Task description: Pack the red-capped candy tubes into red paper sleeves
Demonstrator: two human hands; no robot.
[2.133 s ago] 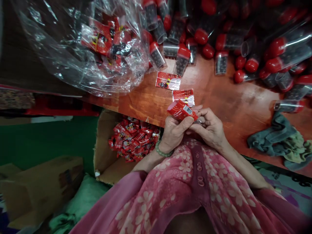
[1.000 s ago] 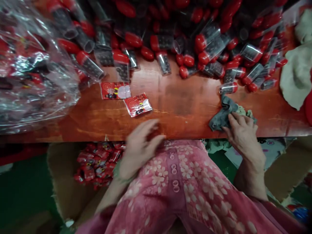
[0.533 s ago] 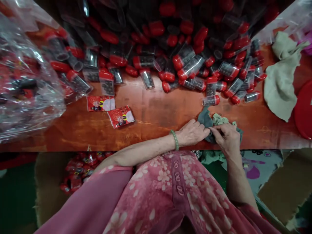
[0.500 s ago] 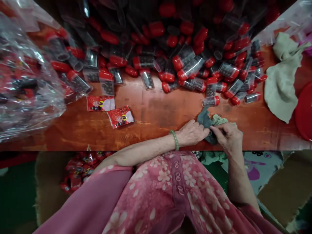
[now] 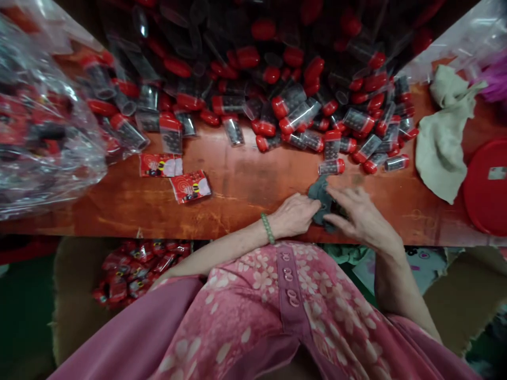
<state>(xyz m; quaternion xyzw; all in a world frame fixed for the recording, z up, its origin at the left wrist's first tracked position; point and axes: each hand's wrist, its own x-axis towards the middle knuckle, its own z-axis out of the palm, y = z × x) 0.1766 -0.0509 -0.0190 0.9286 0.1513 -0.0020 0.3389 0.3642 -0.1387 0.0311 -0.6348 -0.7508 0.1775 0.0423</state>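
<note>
A crumpled dark grey-green cloth (image 5: 322,199) lies near the front edge of the table, between my hands. My left hand (image 5: 300,214), with a green bead bracelet at the wrist, is closed on the left side of this cloth. On the cloth's right side my right hand (image 5: 358,216) has its fingers apart, thumb and fingertips close to the cloth. Something small and dark under the right fingers is mostly hidden. Just beyond the cloth lies a clear tube with a red cap (image 5: 331,167).
Many red-capped tubes (image 5: 293,113) are heaped at the back. Two red packets (image 5: 190,187) lie left of centre, beside a clear plastic bag (image 5: 51,121). A pale cloth (image 5: 441,153) and a red round lid (image 5: 489,187) are at the right. A box of red packets (image 5: 130,274) stands below the table.
My right hand has opened from a pinch, its fingers now spread at the cloth. The light green cloth beneath it no longer shows. The view has shifted slightly.
</note>
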